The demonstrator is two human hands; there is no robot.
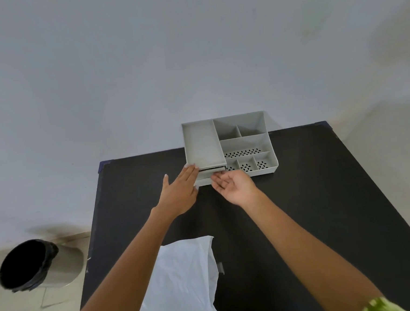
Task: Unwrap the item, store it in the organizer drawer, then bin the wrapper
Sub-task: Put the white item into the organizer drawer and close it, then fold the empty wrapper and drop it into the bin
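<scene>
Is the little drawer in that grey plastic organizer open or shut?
Slightly open. The drawer front juts out from the grey plastic organizer, leaving a dark gap above it, with both hands at its front.

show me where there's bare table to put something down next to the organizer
Free: the black table right of the right hand, from the organizer to the near edge. Crowded: the strip before the drawer, where both hands meet, and the near left under the white wrapper.
</scene>
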